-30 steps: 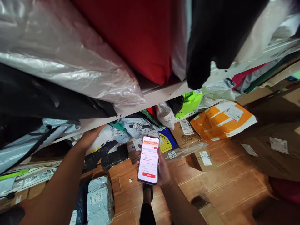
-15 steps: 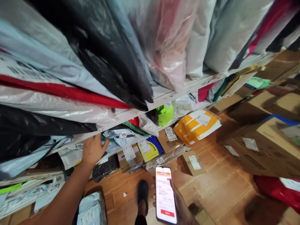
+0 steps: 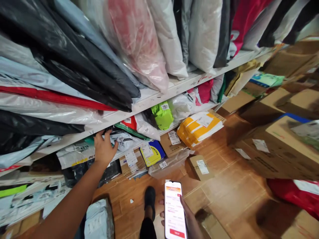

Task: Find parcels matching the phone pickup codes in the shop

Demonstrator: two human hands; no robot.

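Observation:
My left hand (image 3: pixel 104 147) reaches under the edge of the upper shelf (image 3: pixel 149 99). Its fingers are apart and bent over the parcels on the lower shelf, beside a grey-white plastic mailer (image 3: pixel 124 139); whether the fingertips touch it I cannot tell. A grey bag parcel (image 3: pixel 74 154) with a label lies to the left of that hand. Low in the view, my right hand (image 3: pixel 190 217) is wrapped round a smartphone (image 3: pixel 174 210), whose lit screen shows a white page with a red button at the bottom.
Bagged parcels, such as a clear bag (image 3: pixel 137 39), stand packed on the upper shelf. Below are a lime-green parcel (image 3: pixel 161 116), a yellow-and-blue box (image 3: pixel 152 152) and an orange-and-white parcel (image 3: pixel 199 127). Cardboard boxes (image 3: pixel 264 152) crowd the floor at right. My shoe (image 3: pixel 150 197) is on the floor.
The view has shifted, so the shelves sit further left. My left hand has moved right and further in among the lower-shelf parcels. My right hand still holds the smartphone.

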